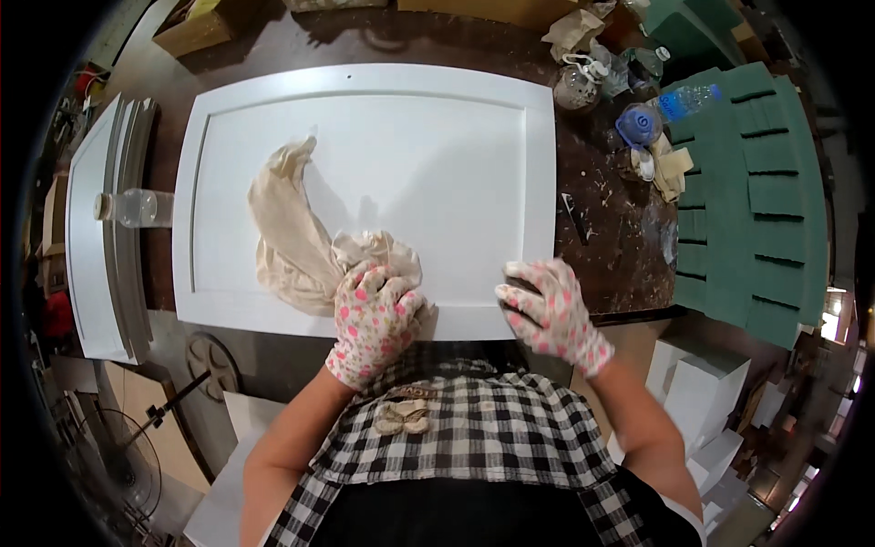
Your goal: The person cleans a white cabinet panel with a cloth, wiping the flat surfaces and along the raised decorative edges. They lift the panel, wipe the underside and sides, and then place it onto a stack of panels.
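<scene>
A white panel (447, 155) with a raised frame border lies flat on the dark table. On its left half a crumpled cream cloth (290, 228) is spread toward the near edge. My left hand (375, 314), in a flowered glove, is closed on the bunched near end of that cloth. Part of its fingers is hidden in the folds. My right hand (554, 312), gloved alike, hovers at the panel's near right corner with fingers curved and apart, holding nothing. Whether its fingertips touch the panel cannot be made out.
White panels (96, 237) stand stacked at the left beside a clear bottle (141, 208). On the brown table (611, 264) at the right lie a black knife-like tool (574, 219), bottles (578, 84) and rags (673, 170). Green foam blocks (747, 201) line the far right.
</scene>
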The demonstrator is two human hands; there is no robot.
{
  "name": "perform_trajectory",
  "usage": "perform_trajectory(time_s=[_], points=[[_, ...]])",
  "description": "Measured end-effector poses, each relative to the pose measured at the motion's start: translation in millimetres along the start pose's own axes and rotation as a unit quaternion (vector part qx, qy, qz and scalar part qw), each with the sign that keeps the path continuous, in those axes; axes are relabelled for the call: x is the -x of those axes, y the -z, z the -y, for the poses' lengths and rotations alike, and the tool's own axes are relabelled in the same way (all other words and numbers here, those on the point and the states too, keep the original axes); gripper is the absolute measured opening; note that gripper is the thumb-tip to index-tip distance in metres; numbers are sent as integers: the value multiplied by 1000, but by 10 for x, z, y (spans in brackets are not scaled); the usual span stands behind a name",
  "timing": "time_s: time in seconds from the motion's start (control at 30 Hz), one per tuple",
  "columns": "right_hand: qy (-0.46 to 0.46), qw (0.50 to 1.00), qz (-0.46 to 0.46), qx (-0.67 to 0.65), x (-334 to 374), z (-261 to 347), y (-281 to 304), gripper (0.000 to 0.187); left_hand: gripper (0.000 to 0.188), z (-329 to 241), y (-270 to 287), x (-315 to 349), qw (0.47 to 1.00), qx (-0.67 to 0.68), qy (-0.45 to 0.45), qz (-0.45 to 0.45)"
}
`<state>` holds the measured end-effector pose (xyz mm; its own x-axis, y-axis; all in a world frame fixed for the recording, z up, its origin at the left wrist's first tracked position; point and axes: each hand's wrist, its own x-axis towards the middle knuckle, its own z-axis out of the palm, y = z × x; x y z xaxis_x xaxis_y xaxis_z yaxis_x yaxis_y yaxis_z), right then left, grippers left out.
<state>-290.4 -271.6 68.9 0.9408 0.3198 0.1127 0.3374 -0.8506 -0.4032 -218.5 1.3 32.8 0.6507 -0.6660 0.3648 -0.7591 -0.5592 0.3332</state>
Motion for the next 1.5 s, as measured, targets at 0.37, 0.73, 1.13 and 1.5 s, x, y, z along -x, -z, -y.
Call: perform_trajectory(time_s=[0.37, 0.73, 1.13, 1.5], points=[[-38, 999, -33, -6, 125, 321, -297, 48, 43, 409, 157, 280, 995, -49, 57, -72], [-150, 985, -77, 41, 209, 566, -484, 45, 40, 351, -38, 322, 993, -91, 26, -64], [-198, 969, -127, 72, 28, 742, -752, 41, 42, 244, -114, 212, 993, -97, 20, -65], [-251, 954, -126, 102, -35, 841, -753, 38, 39, 217, -116, 188, 993, -97, 12, -58]])
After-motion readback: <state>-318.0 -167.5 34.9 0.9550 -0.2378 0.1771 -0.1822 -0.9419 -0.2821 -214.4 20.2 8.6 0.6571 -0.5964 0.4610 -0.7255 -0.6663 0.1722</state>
